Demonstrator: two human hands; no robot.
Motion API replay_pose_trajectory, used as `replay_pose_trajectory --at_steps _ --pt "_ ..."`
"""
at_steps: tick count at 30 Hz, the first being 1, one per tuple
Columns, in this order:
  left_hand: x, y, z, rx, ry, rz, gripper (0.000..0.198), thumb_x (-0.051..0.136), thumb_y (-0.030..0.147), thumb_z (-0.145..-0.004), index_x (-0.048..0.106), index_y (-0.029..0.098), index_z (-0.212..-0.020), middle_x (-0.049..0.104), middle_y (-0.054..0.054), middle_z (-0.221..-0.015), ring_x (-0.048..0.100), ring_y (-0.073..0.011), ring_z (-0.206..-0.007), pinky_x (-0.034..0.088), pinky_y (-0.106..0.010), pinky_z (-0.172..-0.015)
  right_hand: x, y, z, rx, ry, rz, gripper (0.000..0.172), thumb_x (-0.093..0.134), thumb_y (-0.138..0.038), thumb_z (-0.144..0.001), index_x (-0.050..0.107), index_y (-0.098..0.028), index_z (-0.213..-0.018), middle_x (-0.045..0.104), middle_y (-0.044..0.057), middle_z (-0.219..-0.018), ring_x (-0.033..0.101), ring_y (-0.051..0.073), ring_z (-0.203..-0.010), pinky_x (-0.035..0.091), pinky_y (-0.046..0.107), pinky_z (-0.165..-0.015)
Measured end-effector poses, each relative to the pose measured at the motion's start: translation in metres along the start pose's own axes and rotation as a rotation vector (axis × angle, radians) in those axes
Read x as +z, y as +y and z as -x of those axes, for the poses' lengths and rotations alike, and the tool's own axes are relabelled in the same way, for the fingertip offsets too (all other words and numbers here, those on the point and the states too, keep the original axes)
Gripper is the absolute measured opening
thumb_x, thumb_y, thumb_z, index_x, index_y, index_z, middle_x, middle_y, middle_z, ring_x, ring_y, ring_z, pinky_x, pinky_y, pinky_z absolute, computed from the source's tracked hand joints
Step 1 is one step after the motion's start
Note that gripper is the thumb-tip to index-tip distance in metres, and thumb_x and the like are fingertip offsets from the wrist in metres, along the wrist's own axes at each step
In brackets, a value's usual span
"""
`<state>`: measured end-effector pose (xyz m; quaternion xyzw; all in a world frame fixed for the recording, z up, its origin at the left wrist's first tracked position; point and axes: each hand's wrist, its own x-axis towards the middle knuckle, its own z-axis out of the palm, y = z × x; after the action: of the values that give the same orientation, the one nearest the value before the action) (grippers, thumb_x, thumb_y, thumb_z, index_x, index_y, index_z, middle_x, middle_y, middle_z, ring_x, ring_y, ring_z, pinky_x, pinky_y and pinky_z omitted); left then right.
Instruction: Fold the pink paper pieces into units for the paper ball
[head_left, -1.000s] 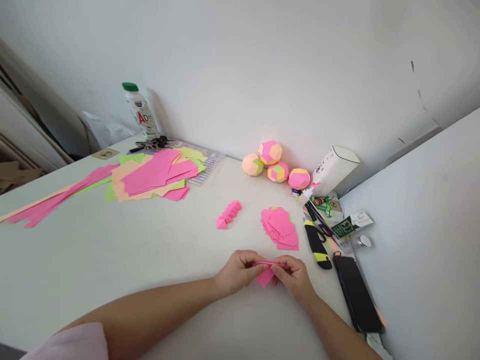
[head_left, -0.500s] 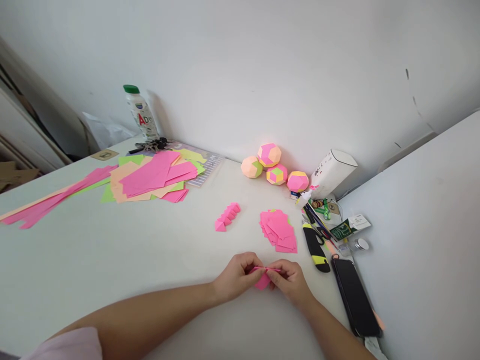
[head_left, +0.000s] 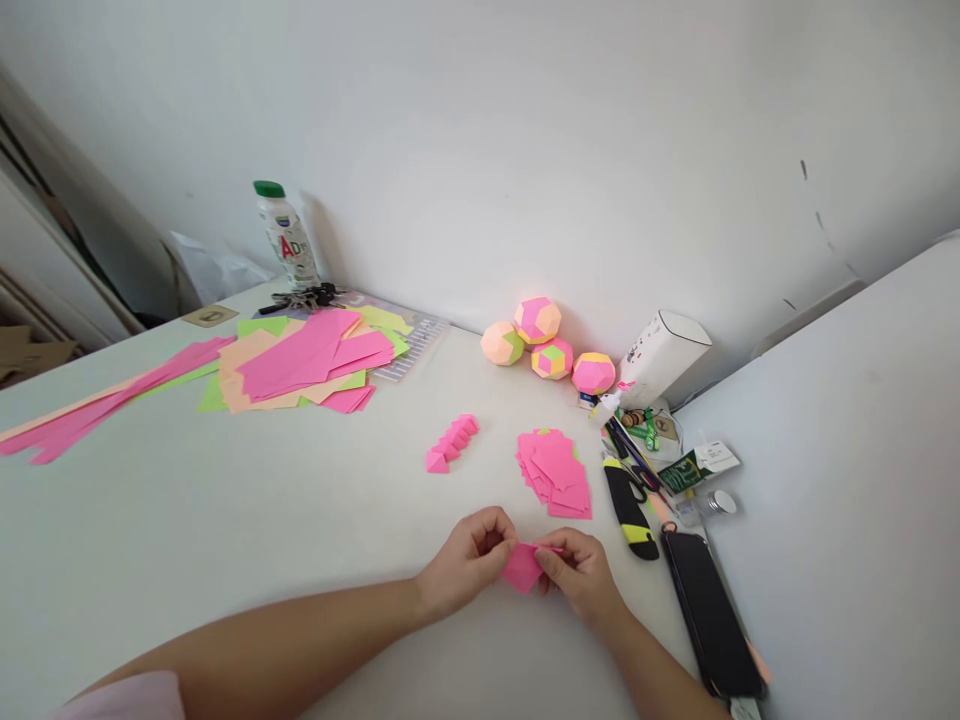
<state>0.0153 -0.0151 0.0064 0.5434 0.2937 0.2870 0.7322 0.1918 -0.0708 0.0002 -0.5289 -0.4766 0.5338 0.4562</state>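
Observation:
Between my two hands, above the near part of the table, is a folded piece of pink paper. The fingers of my left hand pinch its left corner. My right hand grips its right side, thumb in front and fingertips partly hidden behind. Just beyond my hands lies a stack of pink paper pieces, with a little green showing at its top edge. Farther left, a row of small folded pink paper units rests on the table.
Several multicoloured paper balls sit against the wall. Pink, peach and green sheets spread at the left beside keys and a white bottle. To the right are a black-and-yellow cutter, a phone, pens and a white box.
The pink paper has turned more toward the camera, showing more of its face. My left fingers have shifted slightly left along it. The whole view has tilted a little.

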Motion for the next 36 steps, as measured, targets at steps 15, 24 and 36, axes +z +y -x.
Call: replay_pose_trajectory --at_steps 15,24,36 --pt "0.0019 -0.0038 -0.0004 -0.020 -0.009 -0.254 0.013 0.055 0.027 -0.075 0.050 0.016 -0.069 0.047 0.004 -0.058 0.040 -0.0080 -0.052 0.032 -0.020 -0.047 0.0022 -0.0037 0.0004 -0.011 -0.002 0.131 0.024 0.064 -0.039 -0.076 0.063 -0.016 -0.070 0.061 0.000 -0.055 0.057 0.013 -0.048 0.046 0.023 -0.047" --pt "0.0006 -0.0049 0.0000 -0.027 -0.036 -0.213 0.011 0.054 0.022 -0.072 0.048 0.016 -0.066 0.044 0.006 -0.056 0.036 -0.0069 -0.050 0.028 -0.019 -0.046 0.0027 -0.0061 0.0019 -0.029 -0.001 0.161 0.025 0.063 -0.038 -0.076 0.062 -0.016 -0.066 0.058 0.000 -0.053 0.053 0.012 -0.047 0.043 0.023 -0.046" --pt "-0.0012 0.0004 -0.0005 -0.016 -0.005 0.003 0.014 0.054 0.025 -0.073 0.045 0.017 -0.067 0.041 0.005 -0.059 0.035 -0.0072 -0.052 0.029 -0.021 -0.050 -0.0019 -0.0036 0.0006 0.033 0.121 -0.006 0.028 0.066 -0.043 -0.072 0.057 -0.017 -0.064 0.055 -0.003 -0.048 0.050 0.011 -0.042 0.042 0.023 -0.044"
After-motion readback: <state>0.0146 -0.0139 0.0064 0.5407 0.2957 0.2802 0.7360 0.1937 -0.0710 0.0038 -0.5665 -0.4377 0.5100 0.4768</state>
